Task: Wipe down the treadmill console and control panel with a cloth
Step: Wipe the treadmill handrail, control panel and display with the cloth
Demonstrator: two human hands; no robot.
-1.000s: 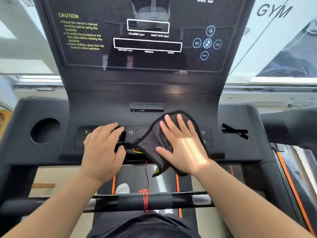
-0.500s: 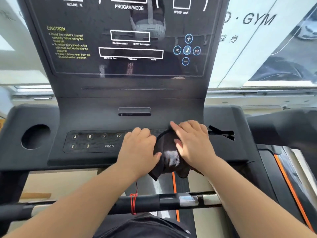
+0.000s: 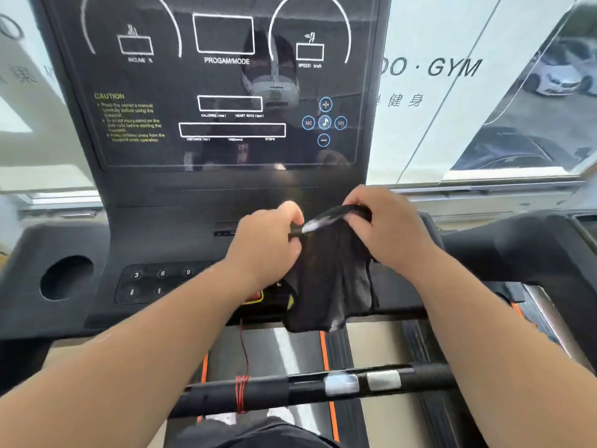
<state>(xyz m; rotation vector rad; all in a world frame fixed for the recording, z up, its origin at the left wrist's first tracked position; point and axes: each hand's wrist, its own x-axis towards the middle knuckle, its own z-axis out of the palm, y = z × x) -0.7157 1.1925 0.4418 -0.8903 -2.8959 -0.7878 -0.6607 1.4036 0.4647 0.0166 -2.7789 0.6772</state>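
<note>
Both hands are lifted off the treadmill and hold the black cloth [image 3: 332, 279] up by its top edge, in front of the lower part of the console. The left hand [image 3: 268, 244] has its fingers curled in, and its grip pinches the left end of that edge. The right hand [image 3: 387, 234] curls its fingers over the right end, so each grip is closed on the cloth. Between them the edge is bunched into a thick roll, and the rest hangs loose. It drapes in front of the middle and right of the control panel [image 3: 155, 282], and its lowest fold dangles past the panel's near edge.

Held this way, the cloth wipes nothing. This looks like a pause to shake it out or refold it, probably so a fresh face can be pressed flat again. Holding it at two corners lets its own weight open the folds.

The number keys at the panel's left end are uncovered, with the round cup holder [image 3: 66, 278] further left. The glossy display [image 3: 226, 92] stands on the far side, and whether it is already wiped cannot be told. A red cord [image 3: 241, 389] is wound round the near handlebar [image 3: 420, 373] and runs up towards an orange key [image 3: 255, 297] by the left wrist, where a swinging cloth could catch it.
</note>
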